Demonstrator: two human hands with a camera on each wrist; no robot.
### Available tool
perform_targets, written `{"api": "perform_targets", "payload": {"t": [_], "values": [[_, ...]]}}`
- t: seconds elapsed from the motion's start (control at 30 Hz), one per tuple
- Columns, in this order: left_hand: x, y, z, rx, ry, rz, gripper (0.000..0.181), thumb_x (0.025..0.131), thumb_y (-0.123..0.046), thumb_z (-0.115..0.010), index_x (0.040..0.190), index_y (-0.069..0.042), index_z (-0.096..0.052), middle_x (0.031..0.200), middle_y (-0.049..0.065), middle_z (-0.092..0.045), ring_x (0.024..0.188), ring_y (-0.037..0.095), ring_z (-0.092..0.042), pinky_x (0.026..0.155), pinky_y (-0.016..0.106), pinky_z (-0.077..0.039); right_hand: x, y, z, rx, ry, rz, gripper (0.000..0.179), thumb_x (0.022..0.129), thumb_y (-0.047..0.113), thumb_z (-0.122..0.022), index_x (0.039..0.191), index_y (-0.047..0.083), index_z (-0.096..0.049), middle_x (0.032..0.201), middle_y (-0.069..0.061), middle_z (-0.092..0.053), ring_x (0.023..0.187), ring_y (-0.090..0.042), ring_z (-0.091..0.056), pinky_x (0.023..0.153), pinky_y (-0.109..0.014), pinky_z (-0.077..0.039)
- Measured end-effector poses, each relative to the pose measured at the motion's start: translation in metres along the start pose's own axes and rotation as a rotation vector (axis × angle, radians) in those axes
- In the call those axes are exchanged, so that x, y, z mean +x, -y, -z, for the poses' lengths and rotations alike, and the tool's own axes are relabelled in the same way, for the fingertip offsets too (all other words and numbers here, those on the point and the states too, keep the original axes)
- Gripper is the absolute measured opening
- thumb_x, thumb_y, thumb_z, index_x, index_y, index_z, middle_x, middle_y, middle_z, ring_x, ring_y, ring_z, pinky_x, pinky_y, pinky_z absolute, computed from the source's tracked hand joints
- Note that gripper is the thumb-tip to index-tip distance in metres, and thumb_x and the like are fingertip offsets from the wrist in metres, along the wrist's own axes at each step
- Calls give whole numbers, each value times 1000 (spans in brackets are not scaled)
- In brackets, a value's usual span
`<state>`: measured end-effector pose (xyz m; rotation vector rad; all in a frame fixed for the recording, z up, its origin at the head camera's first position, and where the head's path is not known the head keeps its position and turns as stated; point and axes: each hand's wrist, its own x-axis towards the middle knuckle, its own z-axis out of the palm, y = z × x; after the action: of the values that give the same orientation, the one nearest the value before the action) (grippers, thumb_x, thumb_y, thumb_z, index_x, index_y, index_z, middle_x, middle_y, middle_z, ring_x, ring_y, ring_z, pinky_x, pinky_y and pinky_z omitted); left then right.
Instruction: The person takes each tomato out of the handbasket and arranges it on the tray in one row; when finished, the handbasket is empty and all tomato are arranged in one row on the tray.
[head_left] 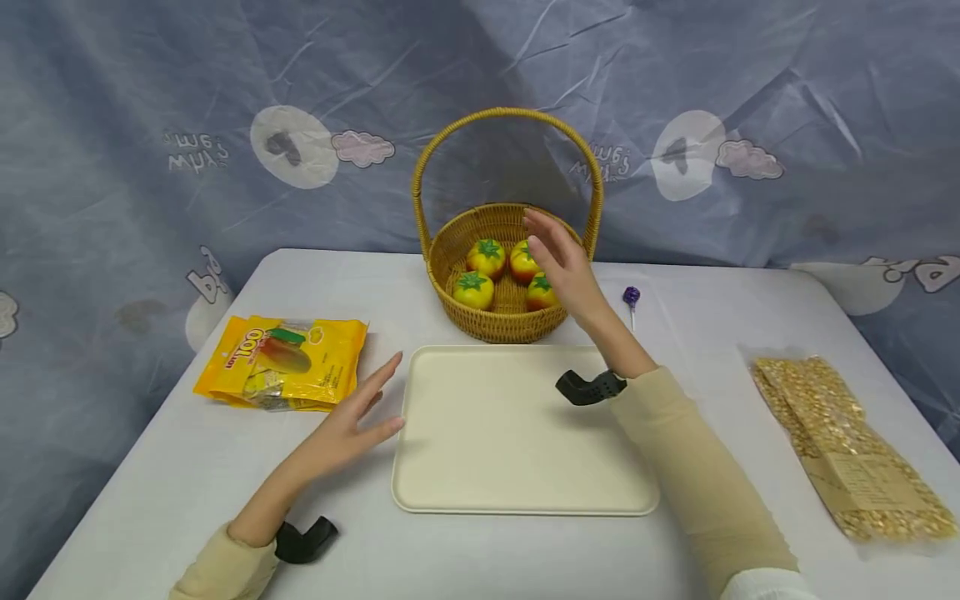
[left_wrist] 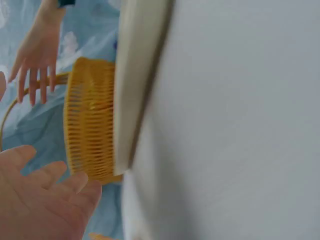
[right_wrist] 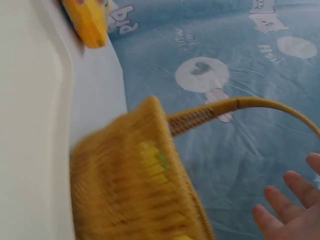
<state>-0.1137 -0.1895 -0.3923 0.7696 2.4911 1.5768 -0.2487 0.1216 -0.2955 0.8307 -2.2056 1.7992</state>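
Note:
A wicker basket [head_left: 491,327] with a tall arched handle stands at the back of the table. Several yellow-red fruits with green tops, such as this one [head_left: 473,292], lie inside it. My right hand [head_left: 564,268] hovers over the basket's right side with loosely extended fingers and holds nothing; it hides part of the rim and fruit. Left of the cream tray [head_left: 517,433], my left hand [head_left: 337,433] is in the air, fingers spread and nothing in it. In the left wrist view its palm [left_wrist: 45,200] faces the basket [left_wrist: 92,130].
A yellow candy bag [head_left: 300,362] with a mango picture lies at the left. Behind the tray's right side is a purple lollipop [head_left: 632,297]. Clear packs of golden kernels [head_left: 847,442] lie at the right edge. A grey-blue patterned cloth [head_left: 480,67] hangs behind the table.

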Motion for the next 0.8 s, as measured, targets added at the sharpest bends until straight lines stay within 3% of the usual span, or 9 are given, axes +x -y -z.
{"api": "perform_targets", "payload": {"t": [0.13, 0.3, 0.43, 0.6, 0.8], "values": [[-6, 13, -10, -74, 53, 23, 79, 89, -15, -65, 151, -16, -16, 155, 0, -12, 139, 19, -13, 109, 43, -19, 3, -6, -23, 130, -8, -99, 45, 101, 11, -37, 142, -4, -30, 142, -23, -33, 130, -34, -32, 105, -43, -30], [-12, 24, -13, -53, 84, 71, 93, 81, -23, -75, 152, -19, -15, 155, -4, -11, 139, 15, -11, 110, 27, -14, 8, -42, -31, 249, -13, -178, 46, 102, 23, -38, 144, 5, -32, 144, -16, -34, 130, -31, -34, 105, -49, -28], [-16, 29, -15, -1, 106, 62, 102, 74, -28, -81, 152, -20, -16, 155, -7, -11, 139, 13, -10, 108, 20, -12, 8, -49, -32, 256, -20, -212, 48, 101, 29, -42, 144, 9, -34, 143, -11, -36, 130, -28, -34, 105, -51, -26], [-17, 33, -16, 68, 138, 16, 108, 69, -33, -84, 151, -24, -15, 155, -2, -10, 139, 14, -10, 109, 23, -13, 10, -51, -31, 252, -11, -248, 50, 99, 31, -46, 143, 10, -36, 143, -9, -36, 130, -25, -35, 105, -51, -26], [-15, 33, -14, 139, 163, -1, 107, 69, -37, -83, 151, -19, -17, 155, -1, -10, 139, 16, -11, 110, 31, -15, 15, -51, -31, 147, 31, -316, 49, 97, 31, -50, 140, 9, -41, 142, -12, -36, 126, -24, -37, 102, -51, -30]]}}
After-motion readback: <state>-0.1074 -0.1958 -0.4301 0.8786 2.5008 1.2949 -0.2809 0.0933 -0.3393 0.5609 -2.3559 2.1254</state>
